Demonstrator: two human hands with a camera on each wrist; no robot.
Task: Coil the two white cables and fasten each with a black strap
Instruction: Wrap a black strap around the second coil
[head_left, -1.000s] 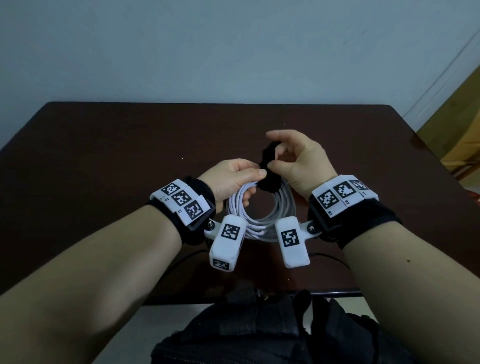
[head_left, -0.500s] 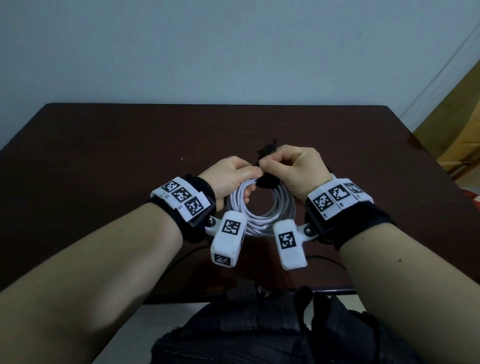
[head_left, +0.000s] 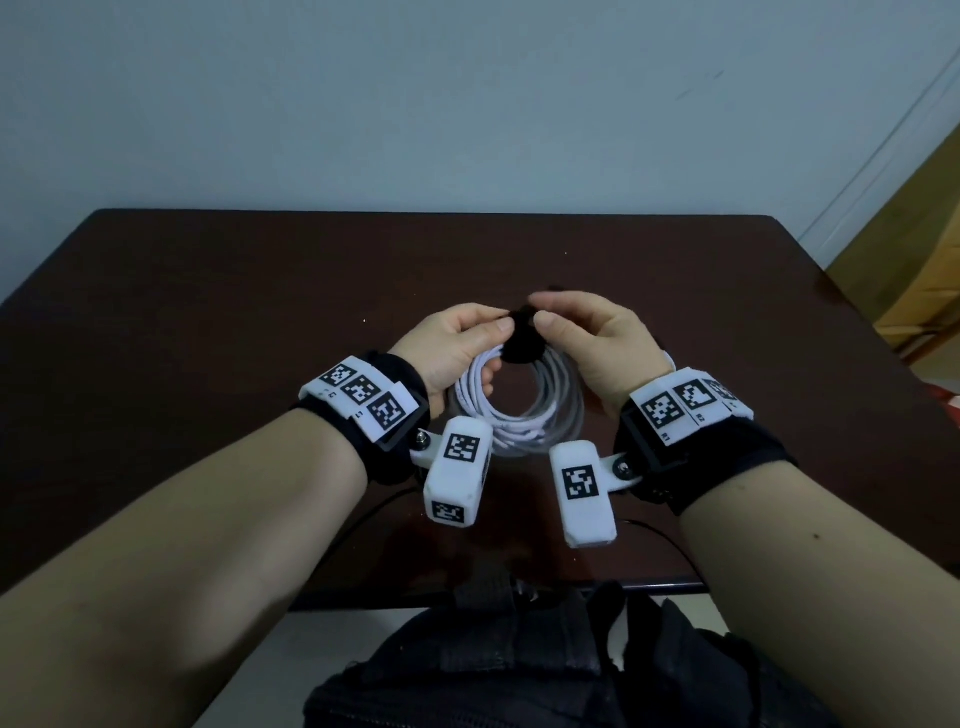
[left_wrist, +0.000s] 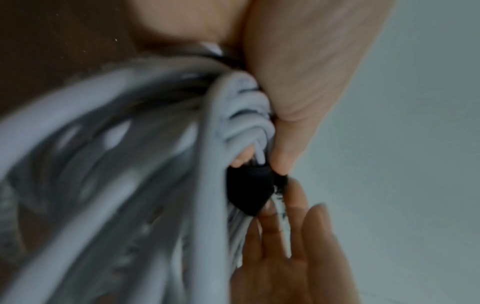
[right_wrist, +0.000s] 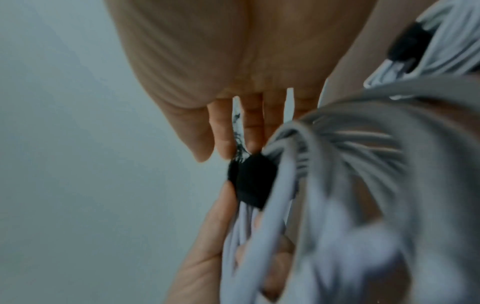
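Observation:
I hold a coiled white cable (head_left: 519, 415) in the air over the dark table (head_left: 208, 312). A black strap (head_left: 522, 345) is wrapped round the top of the coil. My left hand (head_left: 493, 325) grips the coil just left of the strap, with its thumb against the strap. From the right, my right hand (head_left: 545, 314) pinches the strap between thumb and fingers. The left wrist view shows the strap (left_wrist: 246, 189) close up on the bunched cable (left_wrist: 241, 123). In the right wrist view a second coil with its own black strap (right_wrist: 407, 45) shows behind my right hand.
The table's near edge (head_left: 519, 590) runs just under my wrists, with a black bag (head_left: 519, 675) below it. A thin dark wire (head_left: 363, 519) trails over that edge. A pale wall stands behind the table, and wooden furniture (head_left: 924, 291) stands at the right.
A second ago my right hand held the strap's loose end up above the coil. It has come down and laid the end onto the wrap. Both thumbs now meet at the strap.

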